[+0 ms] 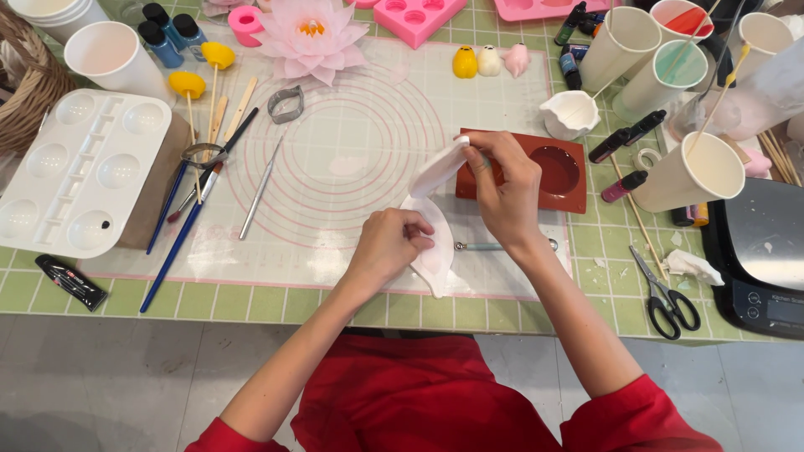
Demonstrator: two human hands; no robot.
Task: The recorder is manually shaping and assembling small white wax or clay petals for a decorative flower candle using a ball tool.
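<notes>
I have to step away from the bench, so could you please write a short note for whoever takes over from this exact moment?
Left hand: pinches the lower part of the white petal-shaped piece over the translucent work mat.
Right hand: fingertips grip the piece's upper end, which bends up and away from the lower part.
Nearby: red-brown mould sits just behind the right hand; a ball-ended tool lies under the right wrist; a finished pink flower sits at the mat's far edge.
Done: one flower is finished.
Left: the white piece is in hand, not yet set down.
</notes>
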